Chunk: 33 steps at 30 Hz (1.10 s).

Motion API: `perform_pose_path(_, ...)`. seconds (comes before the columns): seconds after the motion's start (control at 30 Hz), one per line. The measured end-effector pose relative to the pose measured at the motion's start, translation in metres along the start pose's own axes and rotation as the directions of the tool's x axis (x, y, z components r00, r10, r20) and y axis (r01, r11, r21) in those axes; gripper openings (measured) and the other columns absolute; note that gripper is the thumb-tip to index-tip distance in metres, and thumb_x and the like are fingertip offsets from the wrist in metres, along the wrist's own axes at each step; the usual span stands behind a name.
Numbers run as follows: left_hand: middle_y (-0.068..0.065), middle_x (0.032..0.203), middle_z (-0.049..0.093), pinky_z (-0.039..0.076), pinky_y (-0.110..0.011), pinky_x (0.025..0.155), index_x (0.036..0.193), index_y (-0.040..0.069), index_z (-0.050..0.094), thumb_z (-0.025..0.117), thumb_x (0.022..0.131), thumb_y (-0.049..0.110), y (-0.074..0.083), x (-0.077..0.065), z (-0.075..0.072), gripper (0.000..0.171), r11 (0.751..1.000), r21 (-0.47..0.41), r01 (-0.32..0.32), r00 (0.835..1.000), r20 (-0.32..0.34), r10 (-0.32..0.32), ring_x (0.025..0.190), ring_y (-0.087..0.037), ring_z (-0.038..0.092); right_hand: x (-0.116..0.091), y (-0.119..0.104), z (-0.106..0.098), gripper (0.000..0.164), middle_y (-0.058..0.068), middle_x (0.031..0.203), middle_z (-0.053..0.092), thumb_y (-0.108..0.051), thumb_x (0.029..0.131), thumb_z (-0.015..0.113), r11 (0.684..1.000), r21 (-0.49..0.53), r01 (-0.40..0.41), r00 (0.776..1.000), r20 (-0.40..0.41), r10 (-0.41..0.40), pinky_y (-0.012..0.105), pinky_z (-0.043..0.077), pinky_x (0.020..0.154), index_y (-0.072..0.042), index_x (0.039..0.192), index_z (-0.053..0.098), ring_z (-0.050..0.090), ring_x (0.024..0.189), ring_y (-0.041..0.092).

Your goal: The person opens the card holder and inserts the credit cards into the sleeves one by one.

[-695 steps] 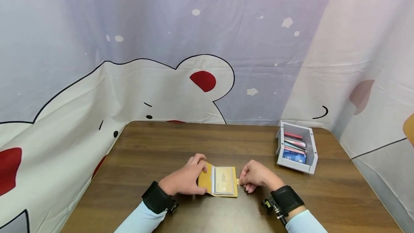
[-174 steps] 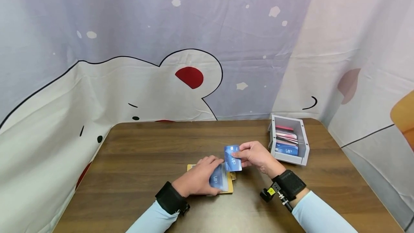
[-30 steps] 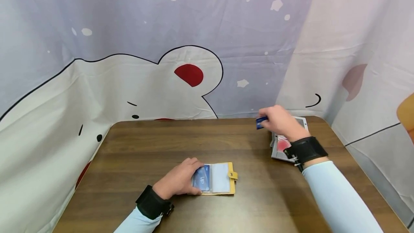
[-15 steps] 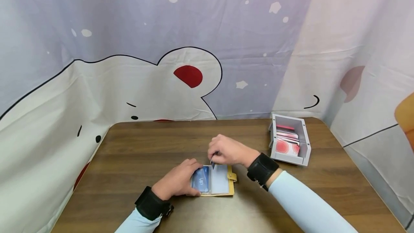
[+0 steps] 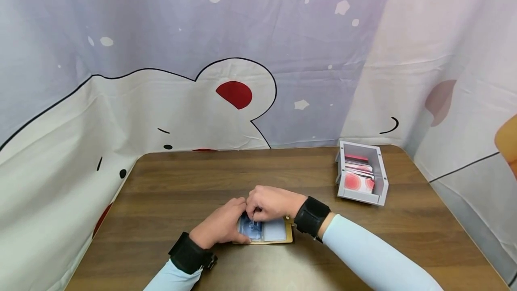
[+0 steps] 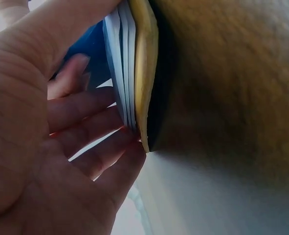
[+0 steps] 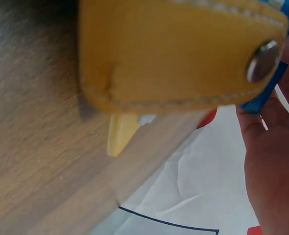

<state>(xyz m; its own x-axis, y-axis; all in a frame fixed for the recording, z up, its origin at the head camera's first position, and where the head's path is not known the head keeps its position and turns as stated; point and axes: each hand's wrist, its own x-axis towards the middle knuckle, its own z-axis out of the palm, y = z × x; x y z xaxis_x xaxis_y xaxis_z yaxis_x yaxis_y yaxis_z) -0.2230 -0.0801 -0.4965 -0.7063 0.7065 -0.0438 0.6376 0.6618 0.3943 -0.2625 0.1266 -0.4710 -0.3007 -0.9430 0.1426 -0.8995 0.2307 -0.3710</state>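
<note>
"On the table, nearest you, the yellow holder lies open. Where is your left hand?"

"Gripping the holder's left side, fingers at the far edge, thumb at the near one. From the left wrist, your fingertips press against the pages and cover."

"And your right hand?"

"Over the blue left page, just beside your left fingers. Its own fingers are curled, pinching a blue card, seen best from the right wrist."

"Is that card inside the pocket?"

"You cannot tell; your knuckles hide its lower edge. The pale right page lies beneath your wrist, near the strap with its metal snap."

"Farther off?"

"At back right, well apart from your hands, a grey tray holds a row of cards, the front one printed with red circles."
</note>
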Motion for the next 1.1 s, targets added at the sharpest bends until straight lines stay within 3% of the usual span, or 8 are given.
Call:
perform_pose_path(0.5, 0.008, 0.113, 0.059, 0.050, -0.032, 0.096, 0.126, 0.016, 0.063, 0.093, 0.070, 0.047, -0.0036, 0.0022, 0.0028, 0.071, 1.000, -0.012, -0.002, 1.000, 0.000, 0.002, 0.106, -0.012, 0.051, 0.0039, -0.0009, -0.0002, 0.023, -0.016, 0.070, 0.054, -0.007, 0.086, 0.065, 0.997, -0.071, -0.004, 0.999, 0.053, 0.008, 0.007, 0.033, 0.075, -0.023, 0.069, 0.065, 0.048, 0.072, -0.002)
perform_pose_path(0.87, 0.008, 0.115, 0.061, 0.050, -0.033, 0.097, 0.126, 0.017, 0.065, 0.092, 0.071, 0.050, -0.0068, 0.0011, 0.0039, 0.070, 1.000, -0.024, -0.009, 1.000, -0.006, 0.009, 0.107, -0.012, 0.053, 0.0047, -0.0032, 0.0010, 0.027, -0.016, 0.066, 0.050, -0.008, 0.086, 0.065, 0.994, -0.111, 0.013, 0.998, 0.060, -0.007, 0.014, 0.028, 0.072, -0.025, 0.065, 0.060, 0.040, 0.072, 0.004)
perform_pose_path(1.1, 0.007, 0.112, 0.062, 0.051, -0.032, 0.094, 0.125, 0.016, 0.068, 0.091, 0.071, 0.053, -0.0089, 0.0003, 0.0027, 0.069, 1.000, -0.021, -0.007, 1.000, -0.007, 0.007, 0.103, -0.012, 0.053, 0.0047, -0.0044, 0.0024, 0.034, -0.013, 0.066, 0.040, -0.009, 0.089, 0.064, 0.993, -0.112, -0.038, 0.989, 0.138, 0.054, 0.016, 0.026, 0.074, -0.023, 0.060, 0.052, 0.037, 0.074, 0.007)
